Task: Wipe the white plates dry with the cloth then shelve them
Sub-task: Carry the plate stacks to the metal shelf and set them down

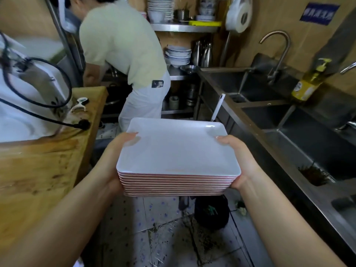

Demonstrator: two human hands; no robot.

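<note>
Above the tiled floor (169,237), between wooden counter (44,170) and steel sink (308,143), I carry a stack of white plates (177,151) with red-edged undersides. My left hand (117,151) grips its left side, thumb on the top plate's rim; my right hand (238,157) grips the right side likewise. Ahead, a person (125,47) bends beside a shelf (183,27) of dishes.

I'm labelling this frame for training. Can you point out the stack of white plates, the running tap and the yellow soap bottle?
stack of white plates (177,149): head view, flat middle of the top plate.
running tap (277,47): head view, curved metal neck.
yellow soap bottle (306,85): head view, bottle body.
</note>
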